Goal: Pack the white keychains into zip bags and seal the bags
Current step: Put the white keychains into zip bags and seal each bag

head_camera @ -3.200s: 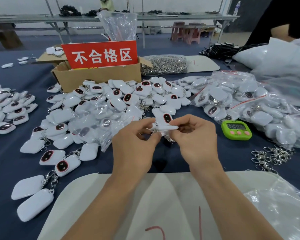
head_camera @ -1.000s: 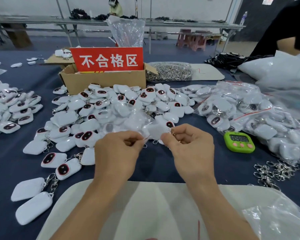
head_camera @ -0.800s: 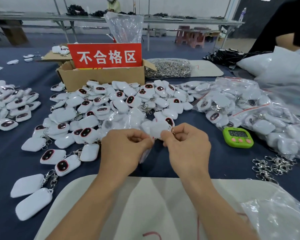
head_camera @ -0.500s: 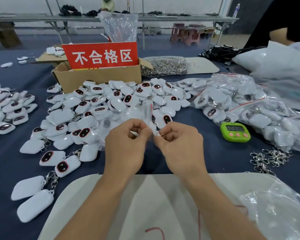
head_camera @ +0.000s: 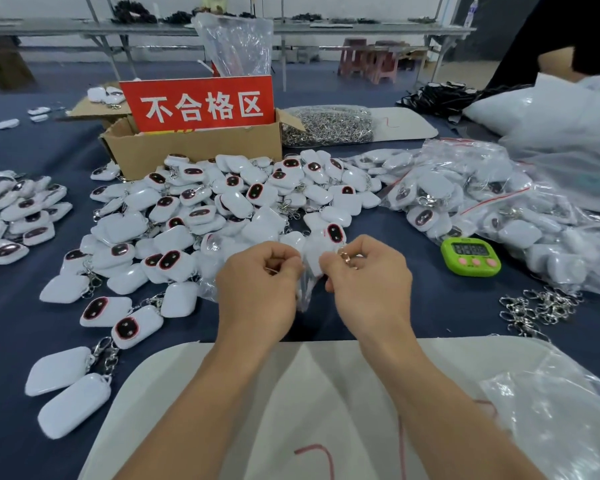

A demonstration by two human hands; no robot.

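While pinching with the left hand (head_camera: pixel 257 289) one top corner of the zip bag (head_camera: pixel 305 289), hold that corner steady. Hangs between both hands, white keychain (head_camera: pixel 313 260) seemingly inside, low over the blue tabletop (head_camera: pixel 326 327). Run the right hand (head_camera: pixel 368 282), likewise pinching the strip, outward along the seal, pressing firmly; feel for gaps, then check the closure end to end.

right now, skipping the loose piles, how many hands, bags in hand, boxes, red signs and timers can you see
hands: 2, left hand and right hand
zip bag pinched between them: 1
cardboard box: 1
red sign: 1
green timer: 1
total: 6
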